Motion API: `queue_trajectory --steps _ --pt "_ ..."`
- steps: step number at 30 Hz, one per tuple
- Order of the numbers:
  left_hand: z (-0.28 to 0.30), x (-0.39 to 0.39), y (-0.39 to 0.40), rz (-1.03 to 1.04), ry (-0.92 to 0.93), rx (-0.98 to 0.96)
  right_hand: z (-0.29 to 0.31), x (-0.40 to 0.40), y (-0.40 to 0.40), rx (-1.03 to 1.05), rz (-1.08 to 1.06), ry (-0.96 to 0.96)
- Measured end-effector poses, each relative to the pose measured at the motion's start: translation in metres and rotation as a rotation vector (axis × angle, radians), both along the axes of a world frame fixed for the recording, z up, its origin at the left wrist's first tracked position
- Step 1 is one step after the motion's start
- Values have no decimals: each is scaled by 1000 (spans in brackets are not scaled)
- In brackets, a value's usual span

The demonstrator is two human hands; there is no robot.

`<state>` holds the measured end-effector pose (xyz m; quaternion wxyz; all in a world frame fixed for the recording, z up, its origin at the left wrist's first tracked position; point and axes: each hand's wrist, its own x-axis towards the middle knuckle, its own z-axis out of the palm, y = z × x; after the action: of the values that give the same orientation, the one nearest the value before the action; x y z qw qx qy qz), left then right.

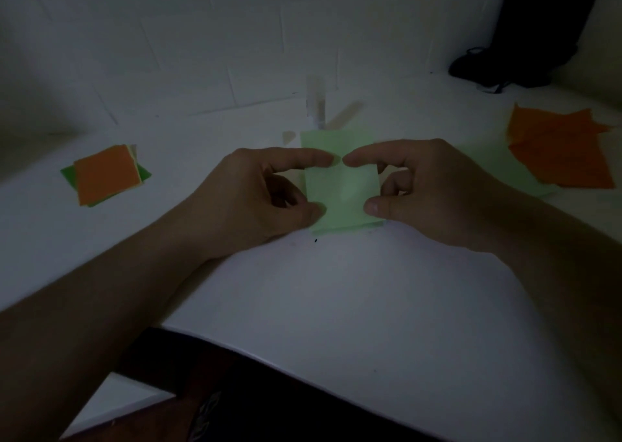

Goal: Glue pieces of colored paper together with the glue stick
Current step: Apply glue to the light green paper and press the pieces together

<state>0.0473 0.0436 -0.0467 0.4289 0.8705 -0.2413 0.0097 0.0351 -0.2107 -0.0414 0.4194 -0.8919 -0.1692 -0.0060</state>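
A light green paper square (341, 189) lies on the white table (336, 307), stacked on another green piece whose edge shows below it. My left hand (259, 202) holds its left side, index finger on top, thumb at the lower corner. My right hand (434, 192) grips the right side the same way. The two index fingertips almost meet over the paper's upper middle. A pale glue stick (317, 105) stands blurred just behind the paper.
A small stack topped with orange paper (107, 175) over green sits at the left. Several orange sheets (562, 152) lie at the right over a pale green sheet (498, 169). A dark bag (525, 37) leans in the far right corner. A tiled wall rises behind.
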Motion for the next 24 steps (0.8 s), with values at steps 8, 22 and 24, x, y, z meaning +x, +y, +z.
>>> queue_trajectory --steps 8,22,24 --pt "2 -2 -1 -4 -4 25 -3 1 -2 -29 9 -20" --pt "4 -4 -2 2 27 41 -3 -1 -2 -55 20 -1" --pt "4 -4 -2 0 28 43 -3 0 -2 -56 19 -7"
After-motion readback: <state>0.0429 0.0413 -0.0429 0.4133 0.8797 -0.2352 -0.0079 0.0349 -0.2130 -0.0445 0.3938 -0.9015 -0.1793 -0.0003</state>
